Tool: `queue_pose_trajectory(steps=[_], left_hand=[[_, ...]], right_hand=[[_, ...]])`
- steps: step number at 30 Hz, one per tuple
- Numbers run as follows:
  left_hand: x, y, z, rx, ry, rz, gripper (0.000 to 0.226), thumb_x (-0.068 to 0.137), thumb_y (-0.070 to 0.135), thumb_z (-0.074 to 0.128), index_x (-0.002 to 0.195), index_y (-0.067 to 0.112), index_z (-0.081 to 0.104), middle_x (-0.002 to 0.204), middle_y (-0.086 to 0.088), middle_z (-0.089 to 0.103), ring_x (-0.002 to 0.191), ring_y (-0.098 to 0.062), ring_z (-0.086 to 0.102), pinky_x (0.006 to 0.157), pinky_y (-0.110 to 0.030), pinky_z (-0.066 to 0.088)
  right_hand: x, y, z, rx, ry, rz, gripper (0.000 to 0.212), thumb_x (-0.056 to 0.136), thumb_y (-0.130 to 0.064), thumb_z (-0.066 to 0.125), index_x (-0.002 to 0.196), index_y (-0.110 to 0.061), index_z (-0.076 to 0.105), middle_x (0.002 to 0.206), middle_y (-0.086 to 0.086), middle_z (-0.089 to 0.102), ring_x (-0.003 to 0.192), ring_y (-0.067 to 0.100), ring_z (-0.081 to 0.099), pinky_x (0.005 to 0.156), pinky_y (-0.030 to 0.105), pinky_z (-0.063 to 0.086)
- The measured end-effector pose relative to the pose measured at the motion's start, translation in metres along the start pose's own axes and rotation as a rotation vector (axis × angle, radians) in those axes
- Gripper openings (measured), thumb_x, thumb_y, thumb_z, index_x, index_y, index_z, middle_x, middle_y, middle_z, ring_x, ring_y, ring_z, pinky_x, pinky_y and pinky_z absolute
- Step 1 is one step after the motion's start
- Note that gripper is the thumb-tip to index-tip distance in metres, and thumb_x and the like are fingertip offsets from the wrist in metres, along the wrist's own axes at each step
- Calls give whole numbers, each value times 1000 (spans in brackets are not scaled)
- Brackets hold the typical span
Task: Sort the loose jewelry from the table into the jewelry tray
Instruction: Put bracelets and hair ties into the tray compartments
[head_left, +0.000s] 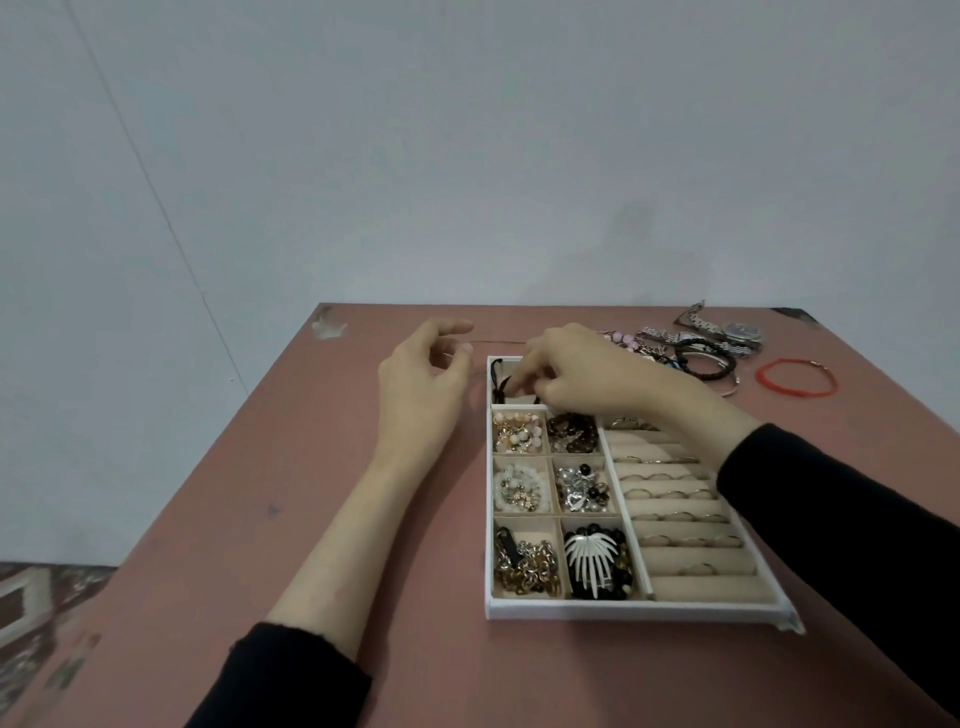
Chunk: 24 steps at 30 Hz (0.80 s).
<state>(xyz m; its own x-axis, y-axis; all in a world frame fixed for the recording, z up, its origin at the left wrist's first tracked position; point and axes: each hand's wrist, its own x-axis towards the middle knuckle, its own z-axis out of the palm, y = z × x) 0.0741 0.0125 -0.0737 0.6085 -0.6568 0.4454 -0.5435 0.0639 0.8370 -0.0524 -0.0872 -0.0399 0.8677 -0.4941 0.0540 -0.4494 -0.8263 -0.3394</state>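
A white jewelry tray (571, 609) lies on the pink table (291, 519), with filled small compartments on its left and ring rolls (691, 558) on its right. My right hand (587, 374) reaches over the tray's far-left compartment, fingers curled and pinching a black cord necklace (501, 383) that hangs into it. A thin stretch of the cord (498, 342) runs left to my left hand (423, 376), which hovers beside the tray and pinches it between thumb and fingertips. Loose jewelry lies behind the tray: pink beads (621, 338), black bracelets (704, 358), watches (737, 332) and a red bracelet (797, 378).
A bluish wall rises right behind the table's far edge. The table's left edge runs diagonally, with patterned floor (31, 597) below it. The tabletop left of the tray is bare apart from scuffs (327, 325).
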Motion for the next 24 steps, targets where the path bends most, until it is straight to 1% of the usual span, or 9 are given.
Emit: queue_pose_trajectory(steps=[3,6,8,10,13,16,19,21,24], left_hand=[[0,1,0,9,-9,2,18,85,13,59,93,29,65,75,10,63,68,3,56,64,-2,37],[-2,3,0,15,-20,6,18,86,14,59,95,27,66,78,7,65,74,-2,59,65,-3,37],[-3,5,0,19,-27,15,18,86,15,58,96,28,66,80,6,66,76,-3,59,65,-3,38],[-5,9,1,22,-33,28,17,87,16,58,95,29,66,80,10,65,72,2,57,63,-3,39],[-12,21,4,7,-38,51,16,86,18,58,93,29,67,77,15,64,69,7,55,61,-6,42],[-13,42,11,55,-213,124,14,87,21,59,94,29,67,79,15,65,72,7,57,62,-4,42],[-8,69,31,159,-431,202,13,87,23,60,97,26,69,86,12,67,78,4,58,65,-2,39],[-5,85,52,212,-520,256,15,87,22,60,98,22,70,89,9,68,81,-2,58,66,-3,38],[-3,102,84,287,-611,327,17,86,19,58,99,21,70,93,8,68,80,-5,55,69,-15,41]], right_hand=[[-2,-3,2,-3,24,-19,48,76,3,44,102,-23,74,77,-15,58,73,6,54,63,17,40],[-12,1,-2,86,125,9,39,84,-1,46,99,-24,73,77,-20,53,72,2,52,60,10,36],[-24,7,-9,143,206,39,30,89,-6,50,96,-24,73,84,-14,59,77,13,57,63,16,41],[-39,18,-18,177,277,73,26,89,-7,53,94,-22,73,89,-4,65,77,12,58,66,21,42],[-68,43,-32,213,373,164,23,86,-5,57,92,-18,74,90,-3,66,76,0,57,64,9,40],[-94,75,-41,255,521,321,22,83,-2,57,87,-16,74,79,-7,66,69,-2,58,61,3,39],[-110,109,-44,142,588,518,22,80,-3,58,85,-18,74,64,-12,57,58,1,55,57,12,40],[-118,125,-45,72,533,598,18,76,-6,65,81,-21,73,67,-5,61,68,13,58,63,24,42],[-127,135,-46,-3,449,674,7,77,-27,72,83,-27,74,89,8,67,89,25,59,70,28,39]])
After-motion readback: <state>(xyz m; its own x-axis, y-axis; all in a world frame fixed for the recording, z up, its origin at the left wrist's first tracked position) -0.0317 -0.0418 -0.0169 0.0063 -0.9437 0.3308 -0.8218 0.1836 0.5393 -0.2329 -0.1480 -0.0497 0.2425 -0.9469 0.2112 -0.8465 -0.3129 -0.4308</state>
